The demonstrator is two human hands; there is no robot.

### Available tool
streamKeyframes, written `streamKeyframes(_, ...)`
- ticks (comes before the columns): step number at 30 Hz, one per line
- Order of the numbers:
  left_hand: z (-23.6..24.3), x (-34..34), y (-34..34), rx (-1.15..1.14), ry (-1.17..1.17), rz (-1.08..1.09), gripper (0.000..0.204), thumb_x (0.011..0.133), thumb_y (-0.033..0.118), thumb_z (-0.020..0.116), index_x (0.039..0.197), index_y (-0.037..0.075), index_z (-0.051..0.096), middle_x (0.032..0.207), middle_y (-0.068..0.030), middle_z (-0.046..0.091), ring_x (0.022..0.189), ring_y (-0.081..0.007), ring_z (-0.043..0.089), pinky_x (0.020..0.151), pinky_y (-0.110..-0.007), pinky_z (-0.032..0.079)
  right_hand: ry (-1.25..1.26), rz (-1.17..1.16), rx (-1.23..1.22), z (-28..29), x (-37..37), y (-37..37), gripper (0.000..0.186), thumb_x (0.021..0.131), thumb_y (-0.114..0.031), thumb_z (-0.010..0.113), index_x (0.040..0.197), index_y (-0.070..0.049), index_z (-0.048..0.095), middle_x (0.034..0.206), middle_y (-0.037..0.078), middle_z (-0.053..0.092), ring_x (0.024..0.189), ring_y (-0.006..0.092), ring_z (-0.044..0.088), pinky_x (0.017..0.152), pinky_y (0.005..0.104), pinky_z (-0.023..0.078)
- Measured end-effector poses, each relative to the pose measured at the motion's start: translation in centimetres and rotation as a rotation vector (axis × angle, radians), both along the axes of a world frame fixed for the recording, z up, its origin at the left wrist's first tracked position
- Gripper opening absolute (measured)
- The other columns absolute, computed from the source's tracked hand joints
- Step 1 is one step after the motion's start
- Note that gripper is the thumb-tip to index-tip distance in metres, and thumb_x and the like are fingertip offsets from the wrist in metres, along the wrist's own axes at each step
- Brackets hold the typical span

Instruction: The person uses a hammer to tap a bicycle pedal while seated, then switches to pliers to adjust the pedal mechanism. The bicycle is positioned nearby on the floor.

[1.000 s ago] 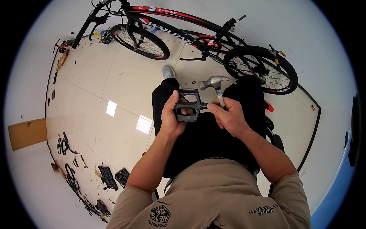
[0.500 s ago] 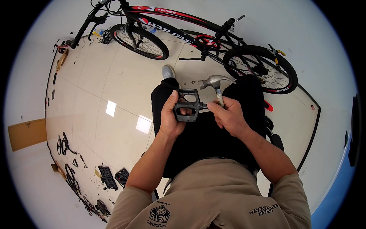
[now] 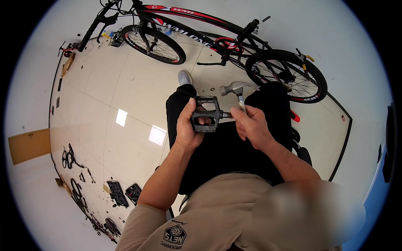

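Observation:
A dark grey bicycle pedal (image 3: pixel 207 114) with a caged frame lies in my left hand (image 3: pixel 187 127), the thumb on its left edge and the fingers behind it. Its short spindle (image 3: pixel 226 114) points right, toward my other hand. In my right hand (image 3: pixel 254 127) is a claw hammer (image 3: pixel 235 88), gripped by the handle just below the head. The hammer stands upright with its striking face to the left and its claw to the right. My right thumb lies over the handle beside the spindle's end; whether they touch, I cannot tell.
A black and red bicycle (image 3: pixel 201 39) stands along the wall ahead, with a bare crank arm (image 3: pixel 210 64) at its bottom bracket. Open black tool cases (image 3: pixel 118 193) lie on the floor at left, near scattered bike parts (image 3: pixel 79 194). My legs in black trousers (image 3: pixel 217 146) are below the hands.
My right thumb has drawn back from the pedal's spindle onto the hammer handle, and more of the spindle shows. The hammer has shifted slightly right. A blurred patch now covers the lower right.

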State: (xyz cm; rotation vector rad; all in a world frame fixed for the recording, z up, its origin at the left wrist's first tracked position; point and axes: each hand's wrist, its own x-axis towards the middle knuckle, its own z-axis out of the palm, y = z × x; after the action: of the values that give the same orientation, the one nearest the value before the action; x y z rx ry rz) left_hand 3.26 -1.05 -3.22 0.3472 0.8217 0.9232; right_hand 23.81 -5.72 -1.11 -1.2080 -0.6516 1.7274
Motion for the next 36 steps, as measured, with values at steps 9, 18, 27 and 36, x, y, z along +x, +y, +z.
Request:
streamKeyframes(9,-0.2,0.1,-0.1,0.022,0.043,-0.004,0.043,0.102,0.045,0.052,0.077,0.011,0.055,0.060,-0.0007,0.052,0.063,-0.0147,0.054,0.063,-0.031,0.046,-0.083,-0.010,0.128,0.0,-0.2,0.1,0.015,0.097,-0.014,0.064,0.093,0.000,0.062,0.059,-0.004,0.045,0.044,0.0051,0.041,0.042,0.0234,0.037)
streamKeyframes(18,0.0,-0.1,0.0,-0.002,0.017,0.032,0.047,0.102,0.045,0.052,0.072,0.010,0.054,0.061,-0.0029,0.051,0.064,-0.0160,0.052,0.064,-0.031,0.044,-0.011,0.018,-0.026,-0.1,-0.6,-0.2,0.024,0.097,-0.022,0.067,0.081,-0.004,0.060,0.058,-0.004,0.048,0.045,0.0046,0.044,0.040,0.0227,0.035)
streamKeyframes(27,1.2,1.2,-0.2,-0.040,0.086,0.093,0.049,0.103,0.045,0.050,0.068,0.011,0.050,0.057,-0.0017,0.046,0.056,-0.0158,0.046,0.057,-0.030,0.040,-0.191,-0.014,0.105,-0.6,-0.3,-0.2,0.017,0.088,-0.012,0.073,0.094,0.002,0.066,0.068,-0.002,0.057,0.058,0.0053,0.051,0.051,0.0246,0.041)
streamKeyframes(36,0.9,1.2,-0.9,0.077,0.048,-0.072,0.032,0.097,0.021,0.065,0.124,0.006,0.057,0.091,-0.0085,0.066,0.071,-0.0202,0.065,0.060,-0.032,0.055,-0.217,-0.072,0.178,-0.6,0.2,0.3,0.012,0.092,-0.006,0.068,0.098,0.004,0.064,0.060,0.000,0.055,0.043,0.0066,0.049,0.040,0.0239,0.037)
